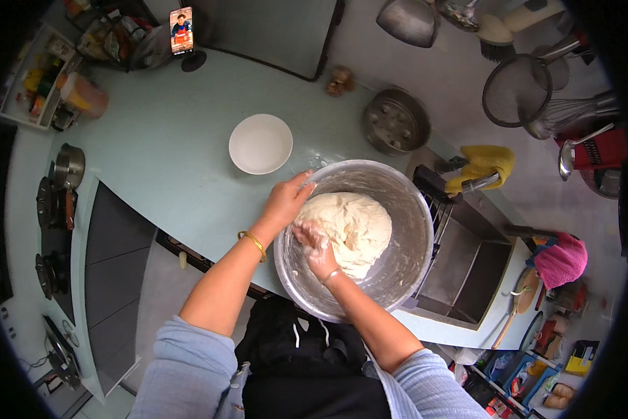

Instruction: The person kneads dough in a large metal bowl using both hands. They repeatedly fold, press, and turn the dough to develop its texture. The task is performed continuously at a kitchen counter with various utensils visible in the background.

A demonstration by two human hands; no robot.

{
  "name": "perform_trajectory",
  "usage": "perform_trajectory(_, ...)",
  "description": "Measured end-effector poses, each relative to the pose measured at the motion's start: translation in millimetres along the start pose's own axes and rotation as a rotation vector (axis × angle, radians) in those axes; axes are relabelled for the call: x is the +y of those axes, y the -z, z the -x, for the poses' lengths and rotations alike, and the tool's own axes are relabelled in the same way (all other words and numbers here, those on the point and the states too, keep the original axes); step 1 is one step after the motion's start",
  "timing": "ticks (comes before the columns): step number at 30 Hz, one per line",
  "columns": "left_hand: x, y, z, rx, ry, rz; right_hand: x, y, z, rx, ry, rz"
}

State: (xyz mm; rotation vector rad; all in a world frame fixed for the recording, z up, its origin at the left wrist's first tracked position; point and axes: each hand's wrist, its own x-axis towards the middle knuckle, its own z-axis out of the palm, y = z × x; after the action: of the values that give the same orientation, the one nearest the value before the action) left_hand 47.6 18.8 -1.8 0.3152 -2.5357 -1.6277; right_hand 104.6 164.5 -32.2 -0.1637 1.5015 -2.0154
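A large ball of dough (353, 225) lies in a wide metal bowl (418, 230) at the counter's front edge, beside the sink. My left hand (287, 199) grips the bowl's rim at the upper left, with flour or dough on its fingertips; a gold bangle is on that wrist. Inside the bowl, my right hand (316, 249) presses against the dough's lower left side, its fingers bent and coated with dough. That wrist bears a silver-coloured bangle. A white bowl (260, 144) stands on the counter beyond my left hand.
Behind the metal bowl is a round metal pan (396, 121). The sink (450, 267) and a tap with a yellow cloth (480, 165) are at the right. A phone (182, 31) stands at the back left. Strainers and utensils hang on the wall, including a mesh strainer (517, 90).
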Motion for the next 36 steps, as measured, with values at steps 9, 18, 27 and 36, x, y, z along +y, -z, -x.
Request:
perform_trajectory(9, 11, 5, -1, -0.11, 0.139, -0.005, -4, 4, -12, -0.038, 0.059, 0.123)
perform_trajectory(18, 10, 4, 0, -0.045, 0.088, 0.041, -9, 6, 5, -0.138, 0.12, 0.282)
perform_trajectory(27, 3, 3, -1, -0.033, 0.057, 0.074, -13, 8, 9, -0.224, 0.168, 0.47)
perform_trajectory(36, 0, 4, 1, -0.027, 0.049, 0.072, -11, 6, 5, -0.173, 0.079, 0.487)
